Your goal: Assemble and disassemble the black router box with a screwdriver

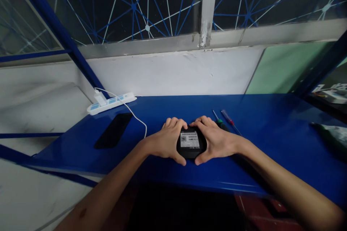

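Observation:
A small black device [191, 153] with rounded sides and a white printed label bearing a square code faces up at the middle of the blue table. Its exact kind does not show. My left hand [171, 140] grips its left side, thumb near the front edge and fingers at the back. On the right side, my right hand [214, 140] holds it the same way. Just beyond my right hand lie a screwdriver with a green and black handle [221, 124] and another with a clear purplish and red handle [227, 117]. My right hand and forearm partly hide them.
A white power strip [115, 103] with a plugged-in charger [100, 98] stands at the back left; its white cable [135, 116] runs toward my left wrist. A black phone-like slab [114, 130] lies nearby. Blue posts [78, 65] frame the table [173, 106]. A dark green and whitish item [330, 135] is at the right.

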